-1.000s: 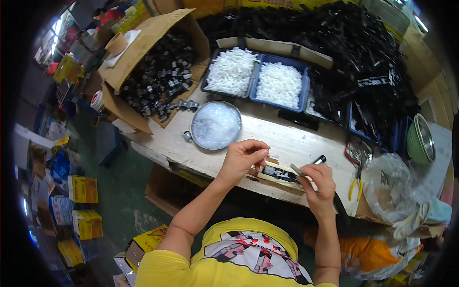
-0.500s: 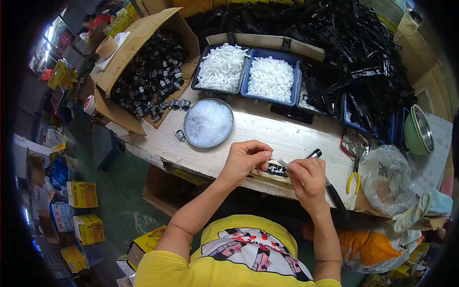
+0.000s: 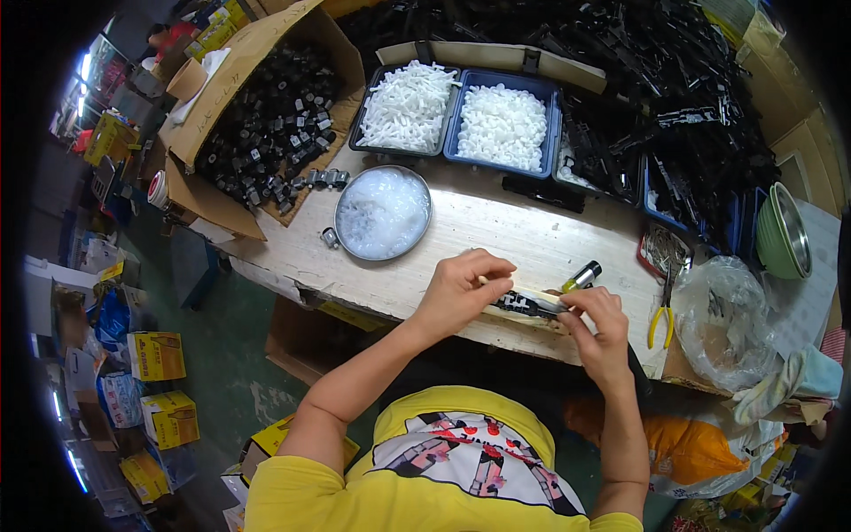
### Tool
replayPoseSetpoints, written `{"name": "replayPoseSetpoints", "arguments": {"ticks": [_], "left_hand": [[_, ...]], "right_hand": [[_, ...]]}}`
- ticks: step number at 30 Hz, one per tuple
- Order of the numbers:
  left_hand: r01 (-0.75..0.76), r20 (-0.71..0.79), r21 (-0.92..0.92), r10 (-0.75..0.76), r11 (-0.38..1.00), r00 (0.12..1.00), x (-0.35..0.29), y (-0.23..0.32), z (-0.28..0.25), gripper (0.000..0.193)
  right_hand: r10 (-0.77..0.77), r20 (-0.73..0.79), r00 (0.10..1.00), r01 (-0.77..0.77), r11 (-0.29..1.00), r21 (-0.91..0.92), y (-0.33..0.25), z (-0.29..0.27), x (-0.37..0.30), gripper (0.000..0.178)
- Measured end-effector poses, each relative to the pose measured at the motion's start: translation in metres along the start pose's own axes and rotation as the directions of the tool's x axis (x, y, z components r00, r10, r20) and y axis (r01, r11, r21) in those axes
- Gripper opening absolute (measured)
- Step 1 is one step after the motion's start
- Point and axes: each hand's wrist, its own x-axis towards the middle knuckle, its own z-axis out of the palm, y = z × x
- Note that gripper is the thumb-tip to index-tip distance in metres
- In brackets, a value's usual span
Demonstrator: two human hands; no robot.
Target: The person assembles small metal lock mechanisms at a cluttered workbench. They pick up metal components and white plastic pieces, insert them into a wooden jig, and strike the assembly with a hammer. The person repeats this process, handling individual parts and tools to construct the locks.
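Observation:
Near the table's front edge lies a slim black part [image 3: 525, 306] with white pieces along it, between my two hands. My left hand [image 3: 468, 285] is closed in a pinch over its left end; what its fingertips hold is hidden. At the other end, the thumb and fingers of my right hand [image 3: 603, 326] are pinched together on a thin pale piece [image 3: 551, 299]. This piece slants over the black part. Just beyond my right hand, a short cylinder with a black end and yellowish body [image 3: 581, 276] lies on the table.
A round metal dish of whitish translucent stuff [image 3: 383, 250] stands left. Behind are trays of white tubes [image 3: 408, 108] and white rings [image 3: 502, 129], a carton of small metal-and-black parts [image 3: 270, 124], and heaped black parts [image 3: 638, 53]. Yellow-handled pliers [image 3: 661, 326] and a plastic bag [image 3: 722, 328] lie right.
My right hand has moved right and slightly nearer, away from my left hand, uncovering more of the black part. My left hand has shifted slightly right. The whole view has tilted a little.

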Motion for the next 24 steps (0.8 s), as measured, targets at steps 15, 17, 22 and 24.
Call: {"name": "replayPoseSetpoints", "arguments": {"ticks": [15, 17, 22, 24], "left_hand": [[-0.151, 0.057, 0.466, 0.141, 0.872, 0.988, -0.010, -0.021, 0.027, 0.033], [-0.144, 0.063, 0.455, 0.129, 0.879, 0.990, -0.010, -0.021, 0.027, 0.033], [-0.135, 0.050, 0.455, 0.126, 0.880, 0.991, -0.011, -0.022, 0.028, 0.032], [-0.130, 0.031, 0.445, 0.130, 0.886, 0.991, -0.012, -0.020, 0.029, 0.030]], "right_hand": [[0.012, 0.130, 0.991, 0.010, 0.986, -0.166, 0.011, -0.004, -0.002, 0.019], [0.003, 0.127, 0.992, 0.018, 0.986, -0.168, 0.010, -0.003, -0.001, 0.019], [-0.017, 0.139, 0.990, 0.043, 0.982, -0.182, 0.012, -0.001, -0.001, 0.020], [-0.026, 0.133, 0.991, 0.051, 0.981, -0.185, 0.013, 0.000, -0.001, 0.021]]}}
